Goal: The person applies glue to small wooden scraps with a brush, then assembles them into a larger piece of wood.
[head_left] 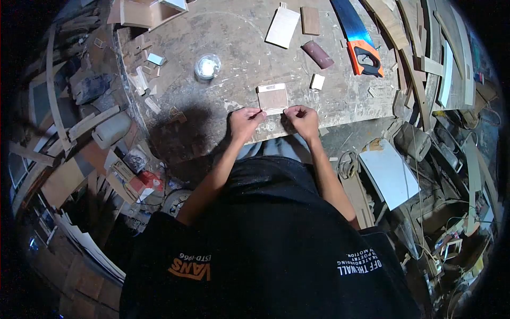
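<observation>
Nearest are the left hand [245, 123] and the right hand [305, 122], at the near edge of the desk [228, 95], with a small wooden panel [273, 99] just beyond and between them. The left hand has its thumb and fingertips closed on the left end of the pale strip [274, 111] along the panel's near edge; the right hand pinches at the right end, its other fingers curled in. The strip's long axis runs left to right, from one hand to the other, so neither hand is clearly nearer. Whether the strip is fixed to the panel or only set against it, I cannot tell.

The panel is flat, roughly square and reddish brown, with a pale band carrying dark marks across its far edge. It lies nearly square to the body.

Beyond it, to the right, sits a small pale block [317, 82]; farther to the left stands a round clear jar [207, 68] with something whitish in it. Past the block lies a curved dark red piece [318, 55], with an orange-handled saw [366, 58] to its right, blade pointing away. Farthest are a pale board [282, 26] and, beside it, a smaller brown board [310, 21].
</observation>
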`<move>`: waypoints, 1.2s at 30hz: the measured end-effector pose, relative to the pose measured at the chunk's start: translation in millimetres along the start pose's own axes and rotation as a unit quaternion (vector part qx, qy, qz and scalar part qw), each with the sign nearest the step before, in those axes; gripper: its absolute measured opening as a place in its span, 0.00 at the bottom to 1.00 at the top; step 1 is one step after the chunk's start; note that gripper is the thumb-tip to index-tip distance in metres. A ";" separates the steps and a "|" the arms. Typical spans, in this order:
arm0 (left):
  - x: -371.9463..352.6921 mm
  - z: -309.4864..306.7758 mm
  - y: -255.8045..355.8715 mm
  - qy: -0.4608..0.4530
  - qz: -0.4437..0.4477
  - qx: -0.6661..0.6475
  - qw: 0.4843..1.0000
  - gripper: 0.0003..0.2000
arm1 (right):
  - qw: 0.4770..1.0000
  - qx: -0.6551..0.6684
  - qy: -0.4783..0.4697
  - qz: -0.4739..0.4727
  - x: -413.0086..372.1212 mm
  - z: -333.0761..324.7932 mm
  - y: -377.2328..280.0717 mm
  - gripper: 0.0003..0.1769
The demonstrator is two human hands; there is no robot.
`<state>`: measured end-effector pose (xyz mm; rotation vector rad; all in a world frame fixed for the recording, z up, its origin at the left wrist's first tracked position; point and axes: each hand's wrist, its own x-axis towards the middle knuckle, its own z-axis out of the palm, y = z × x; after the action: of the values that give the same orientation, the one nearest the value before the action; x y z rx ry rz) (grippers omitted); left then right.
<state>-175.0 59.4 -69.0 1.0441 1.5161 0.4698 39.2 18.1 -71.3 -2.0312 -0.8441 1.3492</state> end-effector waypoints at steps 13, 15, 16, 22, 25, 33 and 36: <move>-14.5 -34.4 12.8 0.040 0.079 0.070 0.994 0.18 | 0.998 0.047 0.022 -0.036 8.9 -33.8 17.5 0.11; -19.8 -60.2 6.8 0.087 0.079 0.003 0.993 0.18 | 1.000 0.027 0.005 -0.014 3.9 -61.6 11.6 0.14; -23.1 -73.7 3.4 0.111 0.079 -0.033 0.990 0.18 | 0.999 -0.030 -0.017 -0.018 11.7 -75.3 28.6 0.16; -26.5 -150.7 -41.2 0.298 0.095 -0.130 0.941 0.16 | 0.995 -0.093 0.022 0.032 -11.9 -103.0 15.2 0.30; -29.9 -181.5 -59.7 0.370 0.104 -0.164 0.909 0.15 | 0.993 -0.100 0.013 0.060 -31.9 -92.5 -4.0 0.35; -30.7 -241.0 -97.5 0.422 0.099 -0.269 0.860 0.16 | 0.959 -0.270 -0.084 0.004 -64.4 -26.6 -78.2 0.31; -15.8 -255.2 -107.4 0.410 0.105 -0.247 0.872 0.15 | 0.959 -0.267 -0.088 -0.024 -58.0 -1.8 -91.4 0.32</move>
<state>-452.0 56.8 -82.0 0.6042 1.8509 1.5170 5.5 33.5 30.4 -2.2801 -1.4582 1.3973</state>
